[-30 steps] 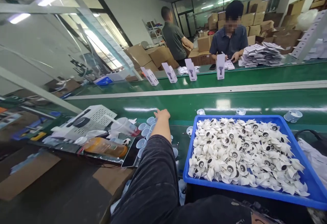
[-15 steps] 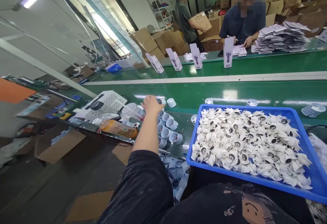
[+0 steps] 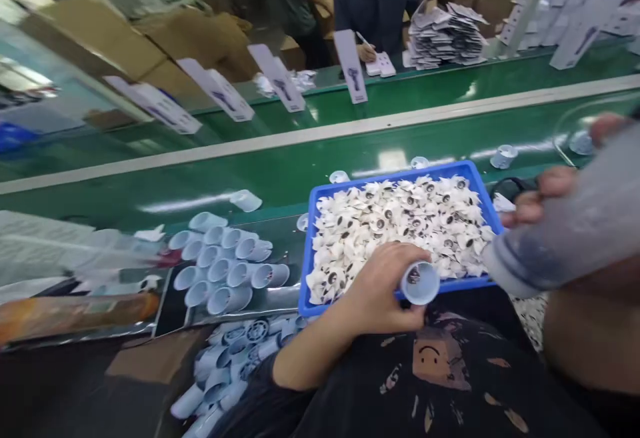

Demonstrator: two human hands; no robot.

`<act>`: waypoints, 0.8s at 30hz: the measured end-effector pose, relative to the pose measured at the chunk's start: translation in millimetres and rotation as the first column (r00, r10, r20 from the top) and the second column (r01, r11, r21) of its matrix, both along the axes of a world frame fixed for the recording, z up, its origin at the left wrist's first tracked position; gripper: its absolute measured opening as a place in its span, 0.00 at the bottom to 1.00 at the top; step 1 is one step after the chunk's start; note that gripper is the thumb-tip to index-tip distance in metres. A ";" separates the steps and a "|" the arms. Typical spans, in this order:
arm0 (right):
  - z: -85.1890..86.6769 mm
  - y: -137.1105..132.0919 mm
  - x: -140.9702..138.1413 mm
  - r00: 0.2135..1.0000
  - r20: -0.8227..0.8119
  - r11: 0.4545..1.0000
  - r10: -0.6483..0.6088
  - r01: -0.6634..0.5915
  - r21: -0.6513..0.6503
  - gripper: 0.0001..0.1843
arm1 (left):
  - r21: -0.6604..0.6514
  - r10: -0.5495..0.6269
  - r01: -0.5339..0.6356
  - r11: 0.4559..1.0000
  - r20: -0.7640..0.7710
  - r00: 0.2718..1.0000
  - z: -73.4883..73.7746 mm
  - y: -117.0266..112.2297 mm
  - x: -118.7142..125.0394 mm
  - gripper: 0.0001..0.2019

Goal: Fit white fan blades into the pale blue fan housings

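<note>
My left hand is closed around a light blue plastic cup-shaped housing at the tray's front edge. The housing's open end faces me, with small dark parts inside. At the right, close to the camera and blurred, my right hand grips a large pale bottle-like cylinder. Its fingers show along the far side; the rest is hidden. Below and between both hands lies a blue tray heaped with white fan impellers. Left of the tray, several similar housings lie in rows.
Loose blue housings fill a space below the bench edge. More stand along the green conveyor. An orange bottle lies at the left. Across the belt are upright white boxes, stacked flat cartons and a person writing.
My left hand has moved from the rows of housings to the tray's front, now holding one. My right hand and the pale cylinder have come into view. The camera has turned rightward.
</note>
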State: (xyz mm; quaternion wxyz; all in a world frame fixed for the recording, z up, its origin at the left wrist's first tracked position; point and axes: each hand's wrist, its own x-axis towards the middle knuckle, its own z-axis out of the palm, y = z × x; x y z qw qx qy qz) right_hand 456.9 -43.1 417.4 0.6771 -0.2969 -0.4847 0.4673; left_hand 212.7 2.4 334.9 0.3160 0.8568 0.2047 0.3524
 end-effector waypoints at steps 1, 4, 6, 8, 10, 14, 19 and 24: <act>7.9 0.8 -11.2 0.999 -0.042 0.999 0.029 -0.027 0.044 0.32 | -0.017 -0.042 0.041 0.999 -0.034 0.999 2.1 -4.9 15.9 0.27; 20.7 9.3 -35.9 0.994 -0.036 0.995 0.099 -0.098 0.026 0.27 | -0.095 -0.126 0.125 0.988 -0.003 0.992 8.8 -10.0 41.5 0.24; 20.8 11.4 -41.4 0.996 -0.011 0.996 0.092 -0.092 0.016 0.24 | -0.120 -0.143 0.150 0.981 0.059 0.988 12.2 -10.6 47.1 0.19; 18.5 8.5 -40.7 0.997 0.032 0.998 0.067 -0.067 0.013 0.21 | -0.130 -0.140 0.153 0.980 0.106 0.984 14.2 -12.0 49.8 0.16; 16.7 3.4 -37.8 0.997 0.060 0.999 0.040 -0.042 0.024 0.20 | -0.136 -0.130 0.148 0.980 0.134 0.982 14.8 -14.3 52.4 0.16; 14.8 -2.4 -35.5 0.998 0.067 0.999 0.000 -0.002 0.035 0.19 | -0.149 -0.114 0.135 0.980 0.142 0.983 15.3 -18.1 56.1 0.14; 15.0 5.0 -40.6 0.999 0.024 0.999 0.037 -0.037 0.036 0.25 | -0.203 -0.095 0.107 0.973 0.067 0.993 24.0 -20.0 53.5 0.14; 11.2 4.3 -22.3 0.991 0.084 0.994 -0.108 0.107 0.016 0.20 | -0.258 -0.155 0.114 0.959 -0.144 0.977 17.3 -8.2 29.0 0.31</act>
